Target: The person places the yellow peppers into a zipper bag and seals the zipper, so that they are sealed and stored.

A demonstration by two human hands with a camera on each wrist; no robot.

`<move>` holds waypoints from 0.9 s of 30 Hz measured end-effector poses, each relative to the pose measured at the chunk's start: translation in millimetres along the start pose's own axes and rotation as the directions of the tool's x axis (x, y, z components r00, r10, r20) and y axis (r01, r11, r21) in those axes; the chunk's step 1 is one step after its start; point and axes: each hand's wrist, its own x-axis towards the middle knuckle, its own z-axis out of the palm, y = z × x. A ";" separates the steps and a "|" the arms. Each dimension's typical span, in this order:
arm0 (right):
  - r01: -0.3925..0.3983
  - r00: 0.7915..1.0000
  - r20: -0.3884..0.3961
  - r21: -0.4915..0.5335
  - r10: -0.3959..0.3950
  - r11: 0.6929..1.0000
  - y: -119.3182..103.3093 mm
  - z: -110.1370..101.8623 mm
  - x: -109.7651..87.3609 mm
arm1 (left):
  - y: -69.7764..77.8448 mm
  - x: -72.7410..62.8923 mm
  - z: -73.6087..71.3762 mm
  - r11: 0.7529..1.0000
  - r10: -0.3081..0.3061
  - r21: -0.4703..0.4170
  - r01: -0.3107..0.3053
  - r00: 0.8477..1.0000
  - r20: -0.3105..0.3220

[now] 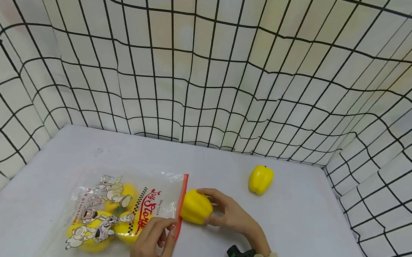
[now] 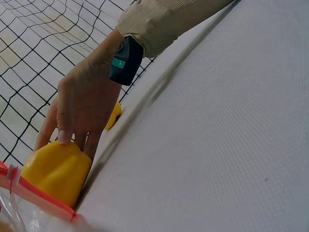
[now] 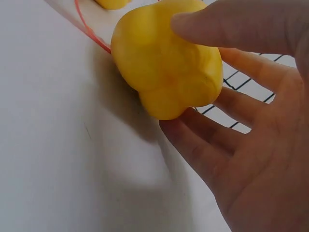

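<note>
My right hand (image 1: 229, 212) grips a yellow bell pepper (image 1: 196, 207) at the mouth of a clear plastic zip bag (image 1: 169, 187) with a red edge and cartoon print. The right wrist view shows the thumb on one side of this pepper (image 3: 164, 63) and the fingers on the other. My left hand (image 1: 154, 240) pinches the bag's red edge near its front corner. Several yellow peppers (image 1: 94, 238) lie inside the bag, partly covered by the print. How far the gripped pepper reaches into the opening I cannot tell.
Another yellow bell pepper (image 1: 261, 179) lies on the white table (image 1: 311, 240), behind and to the right of my right hand. A black wire grid (image 1: 210, 83) with white sheeting behind it encloses the table's back and sides. The right wrist wears a dark device (image 1: 240, 255).
</note>
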 end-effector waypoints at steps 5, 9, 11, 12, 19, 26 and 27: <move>-0.015 1.000 0.004 -0.005 0.015 1.000 -4.2 4.0 0.8 | 2.5 0.0 -0.7 0.999 -0.037 -0.002 0.037 0.999 0.020; 0.003 1.000 0.007 -0.008 -0.003 1.000 -8.1 6.0 1.3 | 4.5 0.6 -1.4 0.998 -0.066 0.003 0.066 0.997 0.035; 0.009 1.000 0.007 -0.013 -0.009 1.000 -10.1 7.9 1.9 | 4.9 0.8 -1.8 0.998 -0.064 0.002 0.064 0.997 0.038; 0.010 1.000 0.008 -0.017 -0.010 1.000 -11.1 9.1 2.4 | 4.9 0.9 -2.0 0.998 -0.063 0.001 0.063 0.997 0.041; 0.026 0.999 -0.023 -0.032 -0.027 0.999 -12.2 23.3 9.0 | 5.1 0.6 -2.2 0.997 -0.076 -0.001 0.076 0.995 0.067; 0.042 0.995 -0.092 -0.022 -0.044 0.999 -7.8 38.8 16.7 | -0.2 -0.1 -0.2 1.000 -0.007 -0.019 0.007 0.999 0.042; 0.043 0.994 -0.102 -0.016 -0.045 0.999 -7.7 40.6 17.7 | -1.0 -0.2 0.1 1.000 0.007 -0.021 -0.006 0.999 0.036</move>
